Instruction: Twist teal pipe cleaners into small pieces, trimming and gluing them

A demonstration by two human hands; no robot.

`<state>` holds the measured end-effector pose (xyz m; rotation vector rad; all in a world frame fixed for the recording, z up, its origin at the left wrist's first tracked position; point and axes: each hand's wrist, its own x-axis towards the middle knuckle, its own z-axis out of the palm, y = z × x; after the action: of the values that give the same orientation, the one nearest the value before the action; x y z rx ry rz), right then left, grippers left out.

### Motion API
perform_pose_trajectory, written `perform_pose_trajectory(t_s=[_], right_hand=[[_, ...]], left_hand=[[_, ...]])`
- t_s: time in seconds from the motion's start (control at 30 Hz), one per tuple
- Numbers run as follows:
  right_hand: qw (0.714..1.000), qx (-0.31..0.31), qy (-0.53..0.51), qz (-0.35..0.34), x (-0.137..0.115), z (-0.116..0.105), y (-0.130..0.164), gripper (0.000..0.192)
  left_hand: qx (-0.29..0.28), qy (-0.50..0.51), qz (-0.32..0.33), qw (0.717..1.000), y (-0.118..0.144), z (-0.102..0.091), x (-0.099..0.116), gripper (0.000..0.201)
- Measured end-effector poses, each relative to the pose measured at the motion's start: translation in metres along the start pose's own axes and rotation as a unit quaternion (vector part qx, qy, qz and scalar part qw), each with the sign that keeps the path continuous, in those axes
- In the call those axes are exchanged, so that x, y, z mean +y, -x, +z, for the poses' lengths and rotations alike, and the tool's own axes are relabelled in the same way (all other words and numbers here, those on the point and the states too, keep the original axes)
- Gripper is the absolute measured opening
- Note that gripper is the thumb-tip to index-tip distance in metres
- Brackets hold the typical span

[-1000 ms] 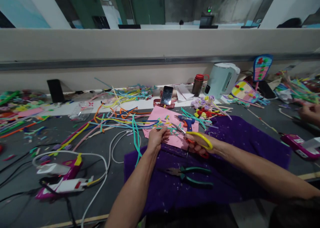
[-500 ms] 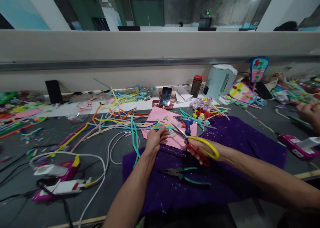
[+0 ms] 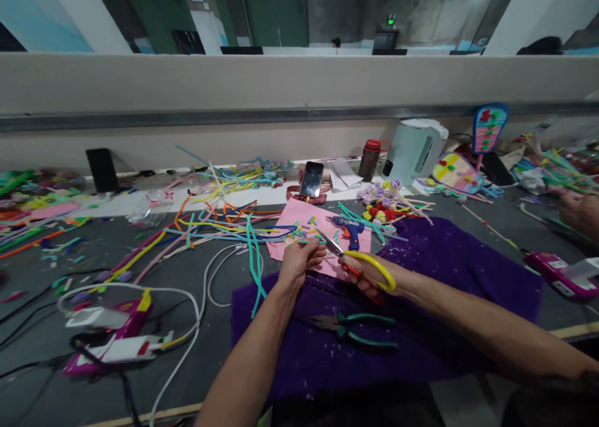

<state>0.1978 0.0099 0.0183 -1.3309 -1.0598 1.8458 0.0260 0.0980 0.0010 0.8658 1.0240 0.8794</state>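
Observation:
My right hand (image 3: 364, 277) is closed around a pair of scissors (image 3: 369, 266) with one yellow and one red handle loop. Their blades point left, tips close to my left hand (image 3: 302, 261). That hand pinches a thin teal pipe cleaner (image 3: 319, 242), mostly hidden by the fingers. Beneath both hands lies a pink sheet (image 3: 285, 218) strewn with short cut coloured pieces (image 3: 312, 221). A blue glue gun (image 3: 349, 228) rests on the sheet just beyond the scissors. Green-handled pliers (image 3: 350, 328) lie on a purple cloth (image 3: 322, 371) nearer to me.
Long pipe cleaners (image 3: 219, 227) spread leftward. A phone (image 3: 312, 178), a red-capped bottle (image 3: 370, 158) and a kettle (image 3: 416, 149) stand at the back. White cables (image 3: 199, 314) and a magenta power strip (image 3: 138, 319) lie left. Another person's hand (image 3: 580, 211) is at the right edge.
The scissors have moved slightly left and their blades and handles have come closer together. My left hand has shifted slightly right, still pinching. The camera view has shifted a little.

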Motion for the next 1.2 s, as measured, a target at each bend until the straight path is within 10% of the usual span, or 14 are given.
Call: perform_pose_trajectory(t_s=[1.2], right_hand=[[0.999,0.024,0.037,-0.011,-0.012,0.012,0.022,0.040]], left_hand=[[0.055,0.078,0.063,0.993,-0.002,-0.003,-0.001,0.025]])
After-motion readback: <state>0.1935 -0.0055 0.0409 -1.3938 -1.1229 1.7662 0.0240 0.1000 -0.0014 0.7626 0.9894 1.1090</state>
